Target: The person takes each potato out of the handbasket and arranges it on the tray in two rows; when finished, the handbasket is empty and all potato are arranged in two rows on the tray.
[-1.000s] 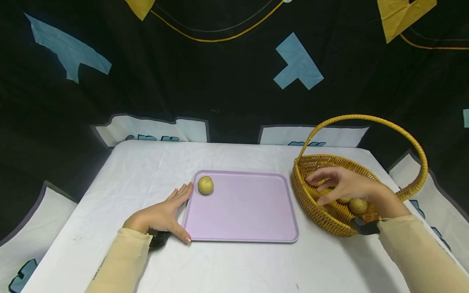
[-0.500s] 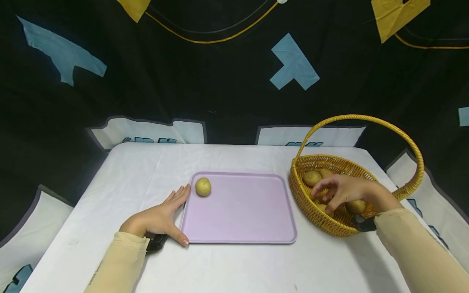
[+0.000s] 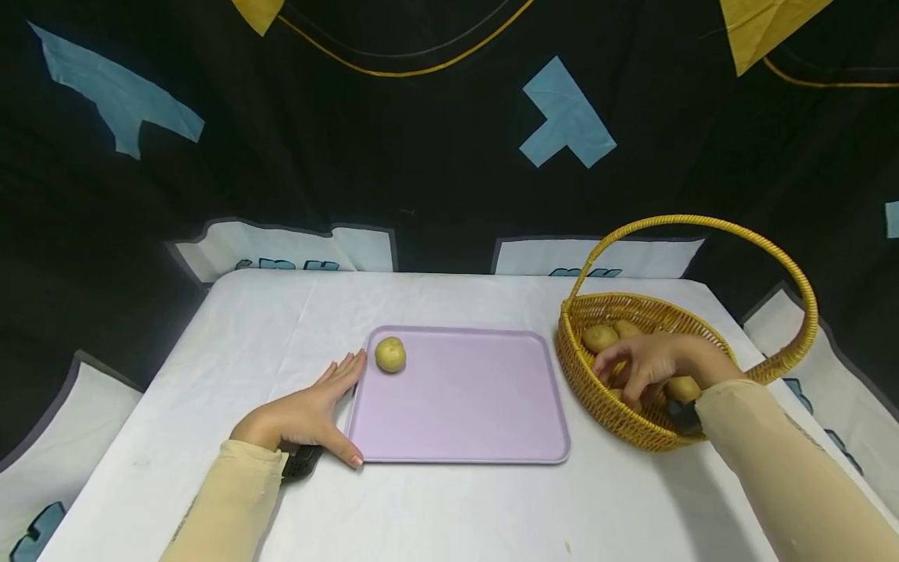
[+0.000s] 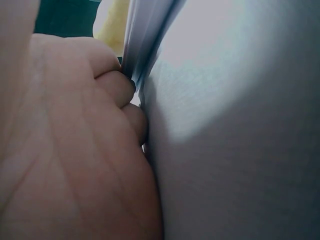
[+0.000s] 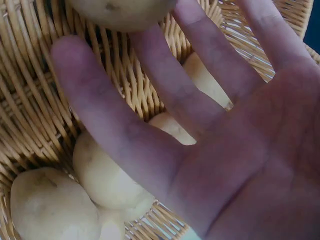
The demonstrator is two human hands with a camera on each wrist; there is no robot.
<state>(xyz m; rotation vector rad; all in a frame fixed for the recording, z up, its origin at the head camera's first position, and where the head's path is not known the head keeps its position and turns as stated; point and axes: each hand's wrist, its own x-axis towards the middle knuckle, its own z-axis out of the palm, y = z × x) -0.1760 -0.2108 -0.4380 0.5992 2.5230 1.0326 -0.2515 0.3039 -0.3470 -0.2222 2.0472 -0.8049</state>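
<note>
My left hand rests at the left edge of a lilac tray, fingers spread and thumb by the near corner. One potato sits in the tray's far left corner. On the right, my right hand reaches down into a wicker basket holding several potatoes. In the right wrist view its fingers are extended and spread apart, with fingertips right at a potato; the thumb is out of that view. More potatoes lie against the woven wall below the hand.
A tall arched handle rises over the basket, its near end close to my right forearm. The white cloth-covered table carries tray and basket. A black curtain with blue and yellow patches hangs behind.
My right hand has gone deeper into the basket and shifted nearer, leaving the potatoes at the far left of the basket in plain sight. My left hand stays at the tray.
</note>
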